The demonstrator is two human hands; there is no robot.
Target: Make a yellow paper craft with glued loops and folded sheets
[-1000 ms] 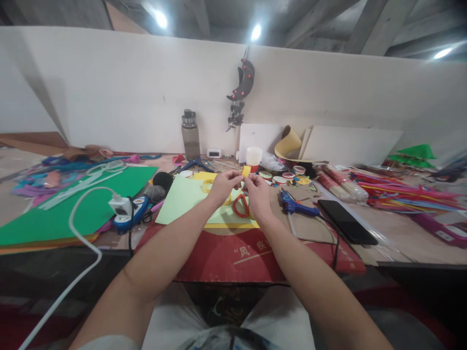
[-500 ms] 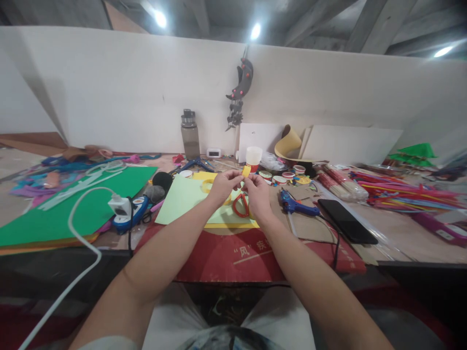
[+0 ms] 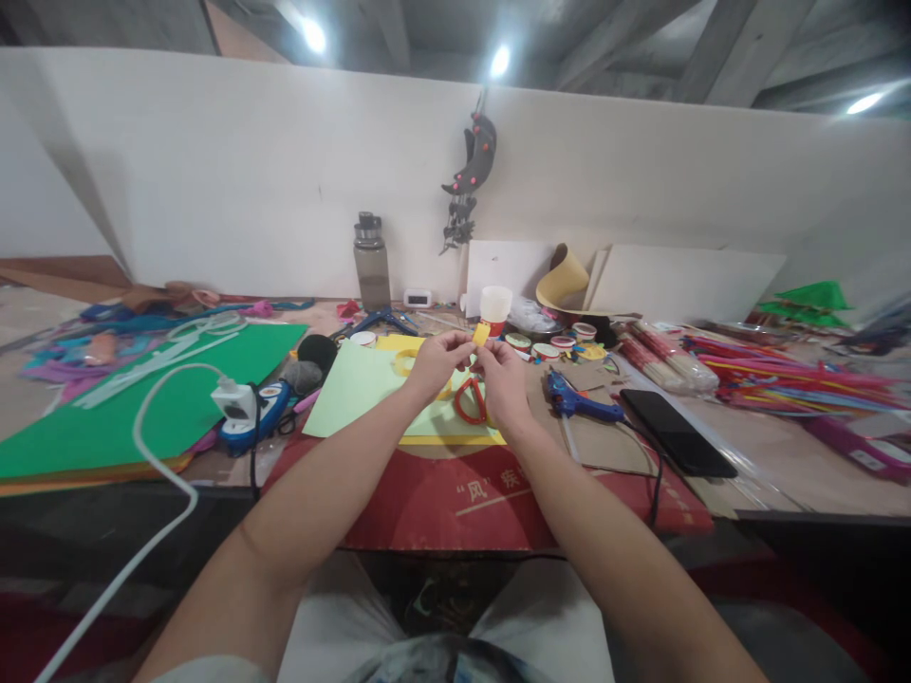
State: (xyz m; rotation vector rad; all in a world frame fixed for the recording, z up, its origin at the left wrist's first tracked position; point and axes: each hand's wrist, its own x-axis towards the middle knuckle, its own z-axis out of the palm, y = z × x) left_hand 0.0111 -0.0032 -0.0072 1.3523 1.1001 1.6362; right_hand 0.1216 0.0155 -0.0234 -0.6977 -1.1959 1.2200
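Observation:
My left hand (image 3: 439, 363) and my right hand (image 3: 502, 373) meet over the pale green paper (image 3: 348, 387), fingertips close together. Between them both pinch a small yellow paper strip (image 3: 481, 333), its upper end sticking up above the fingers. Right below the hands lie red-handled scissors (image 3: 470, 402); their blades are hidden. A yellow paper ring (image 3: 404, 362) rests on the green paper beside my left hand, and yellow paper shows under the green sheet's near edge.
A blue glue gun (image 3: 584, 403) and a black phone (image 3: 676, 432) lie to the right. Green sheets (image 3: 234, 370) and a blue power strip (image 3: 256, 429) with a white cable lie left. A bottle (image 3: 371, 266) and a white-and-red cup (image 3: 496, 305) stand behind.
The hands and the yellow strip stay almost in place. The view has shifted only very slightly.

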